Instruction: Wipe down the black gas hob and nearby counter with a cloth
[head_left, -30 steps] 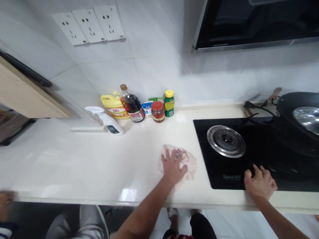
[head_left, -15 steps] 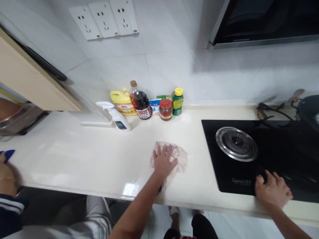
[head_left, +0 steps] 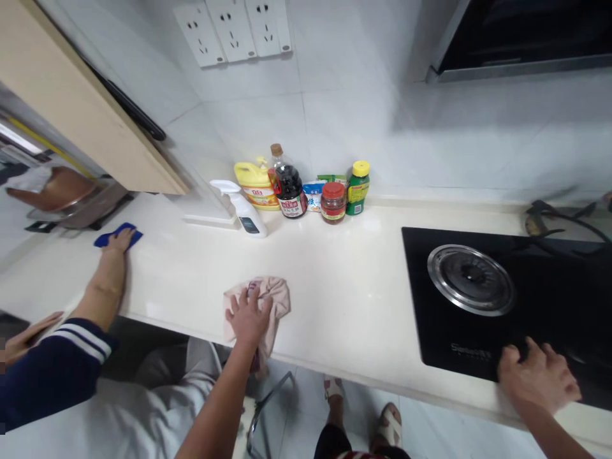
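I have the white counter [head_left: 335,280] running across the view, its back edge against the tiled wall. Another person, in a dark sleeve [head_left: 52,366], is at its front edge on the left. The black hob [head_left: 382,347] is set into the right part of the counter, and the hood [head_left: 526,38] is on the wall above.

The pink cloth [head_left: 281,294] lies rumpled left of the hob, at the counter's front edge, its lower end reaching over that edge. My left hand [head_left: 248,317] rests on it with fingers spread, pressing rather than clenching. My right hand [head_left: 538,376] is at the hob's front edge, fingers loosely bent; I see nothing in its grasp. The round burner [head_left: 471,279] sits behind it, toward the hob's left edge.

Toward the counter's left end, the co-worker's hand [head_left: 119,240] is on a blue cloth [head_left: 136,238].

Along the back edge I see the yellow jug [head_left: 258,191], then the dark bottle [head_left: 289,188], with the white sprayer [head_left: 246,213] in front of the jug. Next come the green bottle [head_left: 357,191], the red-lidded jar [head_left: 333,204] just beside it, and the blue packet [head_left: 313,194] between jar and dark bottle.
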Motion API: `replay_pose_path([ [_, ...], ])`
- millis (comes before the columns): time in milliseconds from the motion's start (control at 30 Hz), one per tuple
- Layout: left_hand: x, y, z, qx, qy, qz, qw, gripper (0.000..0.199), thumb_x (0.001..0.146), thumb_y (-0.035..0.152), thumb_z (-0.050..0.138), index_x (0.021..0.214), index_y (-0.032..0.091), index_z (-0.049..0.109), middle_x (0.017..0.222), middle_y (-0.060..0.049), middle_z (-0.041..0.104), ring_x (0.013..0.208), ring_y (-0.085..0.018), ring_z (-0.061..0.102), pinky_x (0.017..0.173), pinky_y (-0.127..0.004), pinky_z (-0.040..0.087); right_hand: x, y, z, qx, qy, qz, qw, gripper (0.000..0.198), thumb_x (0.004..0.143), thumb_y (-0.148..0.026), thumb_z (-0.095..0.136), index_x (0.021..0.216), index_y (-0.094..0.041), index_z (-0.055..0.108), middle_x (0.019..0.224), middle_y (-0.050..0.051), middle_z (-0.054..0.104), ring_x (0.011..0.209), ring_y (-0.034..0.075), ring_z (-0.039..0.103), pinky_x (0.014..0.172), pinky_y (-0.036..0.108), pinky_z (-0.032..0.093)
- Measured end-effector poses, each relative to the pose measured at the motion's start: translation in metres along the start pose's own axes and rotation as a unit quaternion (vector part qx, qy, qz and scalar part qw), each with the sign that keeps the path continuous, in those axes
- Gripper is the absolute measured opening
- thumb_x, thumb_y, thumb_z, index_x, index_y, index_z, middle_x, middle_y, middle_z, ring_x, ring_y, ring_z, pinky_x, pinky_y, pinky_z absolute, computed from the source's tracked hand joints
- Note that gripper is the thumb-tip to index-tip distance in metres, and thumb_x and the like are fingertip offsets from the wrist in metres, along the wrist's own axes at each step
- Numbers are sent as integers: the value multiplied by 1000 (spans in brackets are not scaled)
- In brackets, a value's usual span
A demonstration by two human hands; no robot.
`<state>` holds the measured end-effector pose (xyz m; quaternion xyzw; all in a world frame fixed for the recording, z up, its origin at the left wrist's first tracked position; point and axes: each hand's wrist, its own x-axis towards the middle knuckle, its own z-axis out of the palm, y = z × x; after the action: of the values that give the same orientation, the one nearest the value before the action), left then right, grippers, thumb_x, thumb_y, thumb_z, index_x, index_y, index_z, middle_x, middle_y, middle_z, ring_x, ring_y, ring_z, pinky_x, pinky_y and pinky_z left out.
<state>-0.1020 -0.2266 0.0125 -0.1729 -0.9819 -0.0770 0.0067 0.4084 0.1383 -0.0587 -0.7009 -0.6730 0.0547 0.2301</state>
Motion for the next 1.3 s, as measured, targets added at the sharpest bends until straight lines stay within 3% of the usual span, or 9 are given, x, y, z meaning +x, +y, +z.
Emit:
replay_pose_path([
  [100,-48,-15,-2,5,32,-31,999,58,97,58,46,146,30,58,164,-13,48,155,-44,31,120,-73,30,0,0,2,7,3,1,1000,66,92,-46,40,147,-19,62,158,24,48,149,46,38,116,69,27],
  [200,-77,-9,0,2,70,-63,996,56,97,53,46,141,24,63,159,-17,52,153,-45,34,117,-71,36,-2,-6,0,12,1,-8,1000,64,92,-43,42,146,-15,61,159,25,47,149,46,37,116,69,27],
  [433,-128,68,21,-22,113,-77,990,48,95,48,53,135,25,68,154,-16,56,150,-51,36,108,-79,40,-2,-19,-10,8,-19,-13,1000,58,92,-34,47,147,-19,59,156,23,49,150,44,34,112,72,30],
  [600,-197,148,42,-50,102,59,992,42,93,44,59,131,30,71,154,-14,59,150,-47,39,115,-74,34,-2,-17,-8,22,-18,-29,999,52,95,-35,45,142,-22,63,155,18,54,152,42,33,116,70,27],
  [733,-255,214,60,-88,80,215,969,51,85,57,69,133,40,70,155,-7,59,148,-44,42,118,-67,34,-3,-18,-7,31,-11,-33,999,51,97,-37,43,141,-21,63,153,17,55,152,42,33,118,69,26],
  [867,-286,247,71,-105,78,327,936,69,84,64,67,148,39,57,159,-7,55,150,-43,40,119,-66,32,-4,-21,-8,31,0,-35,999,50,98,-37,42,139,-18,65,153,18,55,152,41,33,119,69,26],
  [1000,-273,220,72,-79,80,382,917,61,87,62,64,142,37,62,157,-8,57,152,-41,39,118,-64,33,-3,-21,-7,32,-1,-39,999,50,97,-35,43,139,-18,65,152,19,56,152,41,33,118,70,26],
  [1133,-226,148,62,-37,66,372,925,49,89,54,65,132,31,69,151,-13,61,149,-44,42,115,-66,36,-3,-21,-7,33,-2,-37,999,51,97,-36,43,140,-19,64,152,18,55,152,41,33,118,70,26],
  [1300,-153,64,40,47,-18,419,907,64,87,64,66,140,29,63,154,-15,59,149,-42,43,116,-63,38,-3,-23,-8,31,-1,-35,999,51,98,-38,40,138,-17,64,153,18,54,152,40,32,119,68,25],
])
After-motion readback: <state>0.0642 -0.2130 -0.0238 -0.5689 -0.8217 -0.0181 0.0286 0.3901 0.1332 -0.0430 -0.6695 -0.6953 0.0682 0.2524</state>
